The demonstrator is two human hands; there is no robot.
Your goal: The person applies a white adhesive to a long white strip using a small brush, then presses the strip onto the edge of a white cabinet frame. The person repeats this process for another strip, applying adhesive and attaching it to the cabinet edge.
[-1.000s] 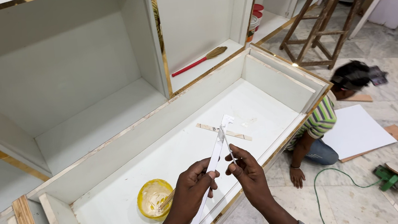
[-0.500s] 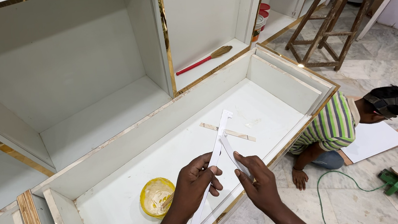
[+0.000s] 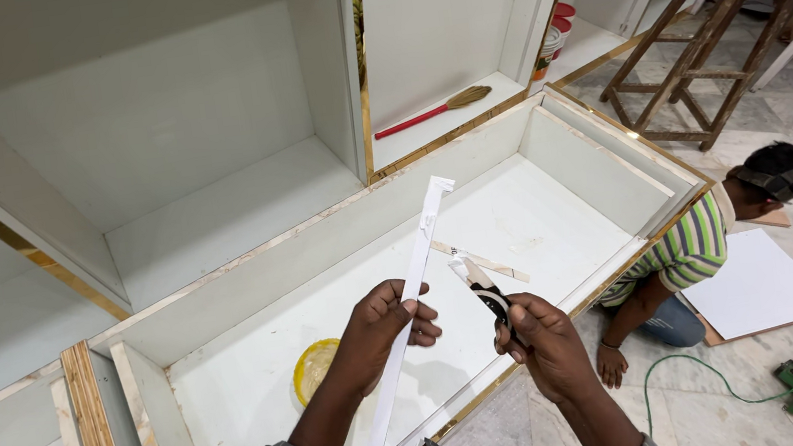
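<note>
White strip; yellow bowl; white cabinet (gold edging); red-handled broom; green-yellow striped shirt.

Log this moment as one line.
left hand: holds long white edge strip | right hand: holds black-handled utility knife beside strip | below: white open cabinet box

White cabinet compartment lies open-side up; a yellow bowl and a wood strip rest on its bottom. Red-handled broom lies on the shelf behind.

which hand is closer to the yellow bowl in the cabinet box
Left. The left hand holds the white strip just right of the yellow bowl; the right hand is farther right.
</note>
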